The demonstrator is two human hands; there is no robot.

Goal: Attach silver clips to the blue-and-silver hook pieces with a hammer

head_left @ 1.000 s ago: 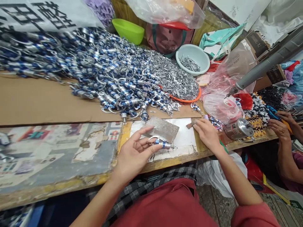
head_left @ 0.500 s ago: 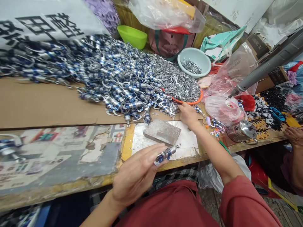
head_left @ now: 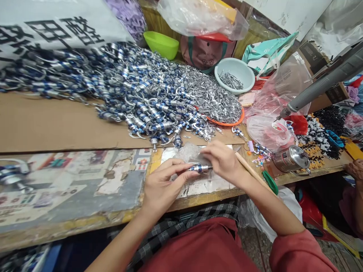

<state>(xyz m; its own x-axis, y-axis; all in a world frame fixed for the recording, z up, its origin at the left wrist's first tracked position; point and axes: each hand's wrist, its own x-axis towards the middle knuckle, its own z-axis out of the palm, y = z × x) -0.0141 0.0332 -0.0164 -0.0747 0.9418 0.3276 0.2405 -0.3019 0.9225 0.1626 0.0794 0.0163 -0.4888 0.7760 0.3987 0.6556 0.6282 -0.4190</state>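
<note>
Between the thumb and fingers of my left hand (head_left: pixel 166 183) is a small blue and silver metal cylinder (head_left: pixel 200 168), lying roughly level above the bench. My right hand (head_left: pixel 225 160) is closed at the right end of this cylinder, its fingers pressed together. Whatever those fingers pinch is hidden. Just behind both hands lies a rough stone block (head_left: pixel 187 152) on a white sheet (head_left: pixel 195 189), partly covered by the hands. A large heap of similar blue and silver pieces (head_left: pixel 141 90) spreads beyond, beside a pile of small flat metal links (head_left: pixel 212 92) with an orange rim (head_left: pixel 227 124).
A grey power screwdriver (head_left: pixel 314 85) hangs at the right. Near my right forearm are a wooden stick (head_left: pixel 251 170), a green handle (head_left: pixel 270 182) and a lidded metal mug (head_left: pixel 290 158). A pale blue bowl (head_left: pixel 248 77) holds metal pins. Another person's hand (head_left: pixel 356 170) rests at the right edge.
My right hand has come back from the metal links to the cylinder in my left hand. The left hand has turned and shifted slightly up, now pinching the cylinder level.
</note>
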